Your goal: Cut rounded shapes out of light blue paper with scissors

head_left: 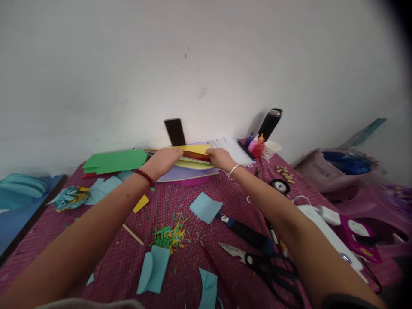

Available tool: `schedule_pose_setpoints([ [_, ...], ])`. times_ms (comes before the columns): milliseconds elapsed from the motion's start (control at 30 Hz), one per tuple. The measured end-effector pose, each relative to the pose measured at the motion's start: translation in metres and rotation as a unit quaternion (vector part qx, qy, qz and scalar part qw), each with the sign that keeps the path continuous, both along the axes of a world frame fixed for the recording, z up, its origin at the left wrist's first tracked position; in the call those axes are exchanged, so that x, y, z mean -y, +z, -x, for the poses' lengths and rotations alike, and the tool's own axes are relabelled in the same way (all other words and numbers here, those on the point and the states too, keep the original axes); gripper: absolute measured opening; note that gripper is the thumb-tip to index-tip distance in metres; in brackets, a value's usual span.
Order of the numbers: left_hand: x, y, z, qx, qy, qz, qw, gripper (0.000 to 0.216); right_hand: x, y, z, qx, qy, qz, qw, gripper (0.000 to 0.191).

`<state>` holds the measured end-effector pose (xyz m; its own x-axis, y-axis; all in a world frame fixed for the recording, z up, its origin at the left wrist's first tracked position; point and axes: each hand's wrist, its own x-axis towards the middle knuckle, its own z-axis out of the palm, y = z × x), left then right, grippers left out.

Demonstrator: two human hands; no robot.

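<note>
While left hand (pixel 165 162) and right hand (pixel 222 158) are pinching paper stack (pixel 195 157) in fingers (pixel 177 153) near far edge of surface (pixel 174 194), some open room is showing in front, scissors (pixel 264 265) lying toward right edge.

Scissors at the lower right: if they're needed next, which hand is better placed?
Right, most likely. The right hand is on the same side as the scissors; the left hand would have to reach across. Both hands hold the paper stack, so the right must let go first.
</note>
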<state>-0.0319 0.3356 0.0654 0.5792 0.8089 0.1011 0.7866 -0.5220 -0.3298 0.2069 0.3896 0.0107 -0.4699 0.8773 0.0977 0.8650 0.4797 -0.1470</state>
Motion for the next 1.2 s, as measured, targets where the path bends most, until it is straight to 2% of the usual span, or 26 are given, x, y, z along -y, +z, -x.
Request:
schedule_pose_setpoints([
  [100,-0.01,0.008,-0.002,-0.001,0.004,-0.003,1.0,0.018,0.007,0.009,0.003,-0.04,0.078,0.028,0.996,0.039],
  [167,-0.013,0.009,-0.006,-0.002,0.004,0.008,1.0,0.019,0.016,0.01,0.012,-0.059,0.111,0.024,0.992,0.054],
  [233,-0.013,0.008,-0.015,0.007,0.0,0.02,1.0,0.021,0.023,0.007,0.026,-0.049,0.096,-0.011,0.994,0.07],
  [267,-0.011,0.008,-0.02,0.014,-0.006,0.026,1.0,0.023,0.025,0.004,0.034,-0.043,0.078,-0.029,0.996,0.07],
  [400,0.005,0.016,-0.036,0.047,-0.027,0.025,0.998,0.023,0.027,-0.007,0.058,-0.043,0.01,-0.051,0.998,0.032],
  [500,0.024,0.041,-0.032,0.109,-0.045,-0.073,0.99,0.021,0.026,-0.005,0.058,-0.059,-0.002,-0.063,0.996,0.028],
  [633,0.055,0.084,-0.007,0.245,-0.062,-0.257,0.933,0.027,0.031,0.02,0.032,-0.128,-0.014,-0.111,0.985,0.037],
  [667,0.062,0.092,0.0,0.265,-0.063,-0.289,0.918,0.027,0.033,0.029,0.023,-0.197,-0.012,-0.134,0.971,0.037],
  [733,0.073,0.102,0.014,0.286,-0.059,-0.33,0.897,0.026,0.038,0.045,0.009,-0.343,-0.004,-0.17,0.924,0.033],
  [800,0.081,0.103,0.026,0.297,-0.04,-0.348,0.888,0.024,0.042,0.055,0.0,-0.469,-0.029,-0.178,0.865,0.029],
  [867,0.085,0.099,0.034,0.304,-0.012,-0.342,0.889,0.022,0.047,0.056,0.0,-0.578,-0.07,-0.145,0.8,0.03],
  [967,0.09,0.09,0.044,0.305,0.018,-0.298,0.904,0.021,0.058,0.038,0.014,-0.713,-0.119,-0.032,0.69,0.037],
  [1033,0.097,0.087,0.05,0.301,0.03,-0.257,0.918,0.022,0.066,0.019,0.029,-0.766,-0.162,0.054,0.62,0.037],
  [1100,0.106,0.087,0.055,0.301,0.04,-0.221,0.927,0.023,0.075,0.001,0.047,-0.797,-0.237,0.115,0.543,0.033],
  [1200,0.122,0.089,0.065,0.314,0.05,-0.195,0.928,0.025,0.087,-0.018,0.075,-0.803,-0.267,0.13,0.516,0.026],
])
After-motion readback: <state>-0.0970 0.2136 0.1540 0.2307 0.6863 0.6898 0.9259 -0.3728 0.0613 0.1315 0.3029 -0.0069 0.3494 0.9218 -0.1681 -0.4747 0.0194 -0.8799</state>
